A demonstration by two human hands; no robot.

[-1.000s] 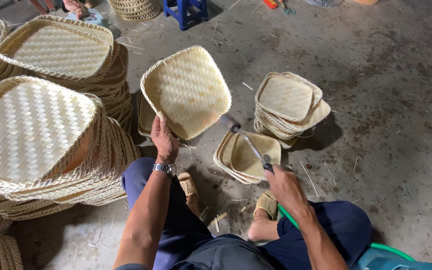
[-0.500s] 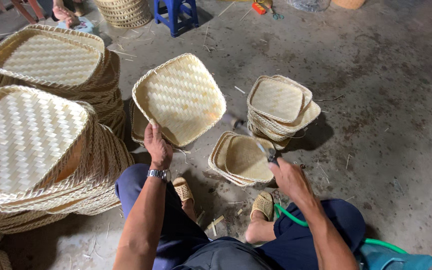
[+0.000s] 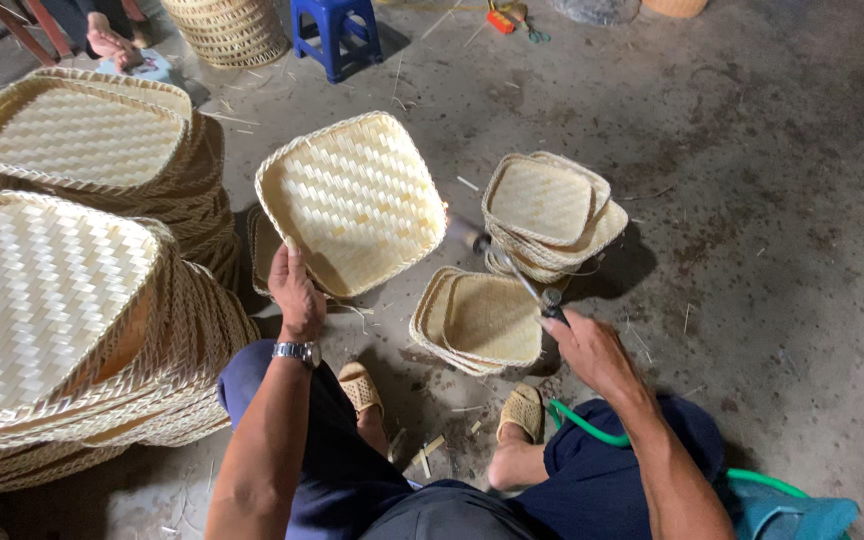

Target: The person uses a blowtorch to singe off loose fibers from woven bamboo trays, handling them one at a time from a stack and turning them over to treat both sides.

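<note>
My left hand [image 3: 295, 292], with a wristwatch below it, grips the near rim of a large square woven bamboo tray [image 3: 357, 195] and holds it tilted up, its inside facing me. My right hand [image 3: 592, 352] is closed around a thin metal torch wand [image 3: 512, 270] fed by a green hose [image 3: 602, 430]. The wand's tip points at the right edge of the held tray, where a small flame glows. Below the wand, a pair of smaller woven trays [image 3: 482, 320] lies on the floor between my hands.
Tall stacks of large woven trays [image 3: 62, 290] fill the left side. A stack of smaller trays [image 3: 552, 210] sits to the right. A blue plastic stool [image 3: 335, 30] and a round basket [image 3: 227, 30] stand at the back. Another person's foot [image 3: 107, 42] shows top left. The concrete floor [image 3: 772, 200] is littered with splinters.
The left hand has turned the large tray a little in its grip. The right hand has kept the wand's tip aimed at the tray's right edge.
</note>
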